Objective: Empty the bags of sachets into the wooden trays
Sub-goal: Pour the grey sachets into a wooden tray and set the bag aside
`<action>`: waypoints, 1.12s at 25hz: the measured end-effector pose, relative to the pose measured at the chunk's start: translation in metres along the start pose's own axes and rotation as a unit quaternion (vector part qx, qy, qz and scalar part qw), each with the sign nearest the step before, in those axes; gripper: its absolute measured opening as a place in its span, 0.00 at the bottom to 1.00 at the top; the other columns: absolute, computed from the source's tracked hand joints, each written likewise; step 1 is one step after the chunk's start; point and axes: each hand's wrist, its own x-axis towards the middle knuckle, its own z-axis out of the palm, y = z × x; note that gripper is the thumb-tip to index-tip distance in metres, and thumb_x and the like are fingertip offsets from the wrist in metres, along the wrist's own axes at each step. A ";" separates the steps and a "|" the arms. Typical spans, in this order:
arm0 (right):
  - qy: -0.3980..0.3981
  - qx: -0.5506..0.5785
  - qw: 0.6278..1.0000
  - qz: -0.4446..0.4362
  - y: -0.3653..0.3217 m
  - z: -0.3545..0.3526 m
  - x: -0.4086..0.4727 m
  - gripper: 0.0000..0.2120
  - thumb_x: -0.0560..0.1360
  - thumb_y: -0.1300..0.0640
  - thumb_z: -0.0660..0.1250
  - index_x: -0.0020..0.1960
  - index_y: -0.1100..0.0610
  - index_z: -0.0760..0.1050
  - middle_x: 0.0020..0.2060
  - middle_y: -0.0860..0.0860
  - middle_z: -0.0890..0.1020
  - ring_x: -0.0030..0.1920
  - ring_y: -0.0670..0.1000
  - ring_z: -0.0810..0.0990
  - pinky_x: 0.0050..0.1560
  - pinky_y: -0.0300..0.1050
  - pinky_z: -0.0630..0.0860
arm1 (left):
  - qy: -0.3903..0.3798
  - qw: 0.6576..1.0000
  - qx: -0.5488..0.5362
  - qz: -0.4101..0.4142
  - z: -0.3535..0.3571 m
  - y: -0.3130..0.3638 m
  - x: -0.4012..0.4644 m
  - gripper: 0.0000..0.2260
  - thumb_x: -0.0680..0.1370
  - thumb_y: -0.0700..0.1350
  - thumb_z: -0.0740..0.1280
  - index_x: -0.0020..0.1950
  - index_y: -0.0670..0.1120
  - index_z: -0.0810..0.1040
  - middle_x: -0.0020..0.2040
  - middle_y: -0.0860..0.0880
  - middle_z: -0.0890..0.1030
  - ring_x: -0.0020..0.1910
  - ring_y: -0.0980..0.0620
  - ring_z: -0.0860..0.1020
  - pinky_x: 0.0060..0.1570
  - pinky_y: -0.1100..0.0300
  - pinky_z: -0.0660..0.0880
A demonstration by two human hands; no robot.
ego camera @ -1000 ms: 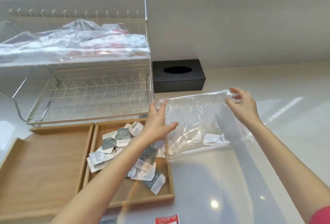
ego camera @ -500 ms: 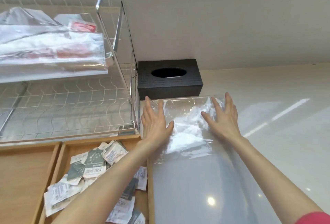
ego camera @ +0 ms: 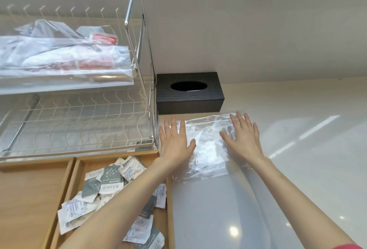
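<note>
An empty clear plastic bag (ego camera: 208,149) lies flat on the white counter in front of the tissue box. My left hand (ego camera: 174,143) rests palm down on its left edge with fingers spread. My right hand (ego camera: 244,137) presses flat on its right side, fingers apart. To the left, a wooden tray (ego camera: 79,171) holds several grey and white sachets (ego camera: 111,181), partly hidden by my left forearm. A second wooden tray (ego camera: 29,199) sits further left, bare. Clear bags with red and white sachets (ego camera: 65,58) lie on the top shelf of the wire rack.
A metal wire dish rack (ego camera: 79,121) stands behind the trays at the left. A black tissue box (ego camera: 189,93) sits against the wall beyond the flat bag. The glossy white counter (ego camera: 297,149) stretches to the right.
The bag went from being held up between both hands to lying flat on the counter. Both hands now press on it with open palms, and the view has moved closer.
</note>
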 end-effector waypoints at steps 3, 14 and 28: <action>0.002 0.005 1.000 -0.008 -0.017 -0.012 -0.021 0.30 0.76 0.45 0.57 0.73 0.52 0.53 0.76 0.51 0.51 0.75 0.51 0.44 0.73 0.51 0.41 | -0.005 1.000 -0.014 0.015 -0.012 0.004 -0.022 0.29 0.77 0.54 0.52 0.74 0.46 0.45 0.76 0.39 0.45 0.74 0.41 0.39 0.71 0.45 0.37; 0.037 0.085 0.991 -0.098 -0.110 -0.050 -0.140 0.27 0.75 0.48 0.61 0.71 0.53 0.59 0.72 0.50 0.63 0.75 0.50 0.53 0.73 0.49 0.52 | 0.088 0.989 -0.084 0.077 -0.079 -0.041 -0.154 0.25 0.77 0.53 0.55 0.72 0.48 0.56 0.75 0.45 0.58 0.74 0.48 0.56 0.72 0.49 0.52; 0.110 0.245 0.944 -0.194 -0.244 -0.112 -0.162 0.20 0.74 0.54 0.65 0.65 0.54 0.69 0.60 0.50 0.77 0.61 0.48 0.74 0.63 0.43 0.70 | 0.378 0.909 -0.120 0.127 -0.209 -0.126 -0.222 0.16 0.76 0.44 0.61 0.63 0.45 0.71 0.60 0.46 0.76 0.58 0.48 0.74 0.55 0.55 0.69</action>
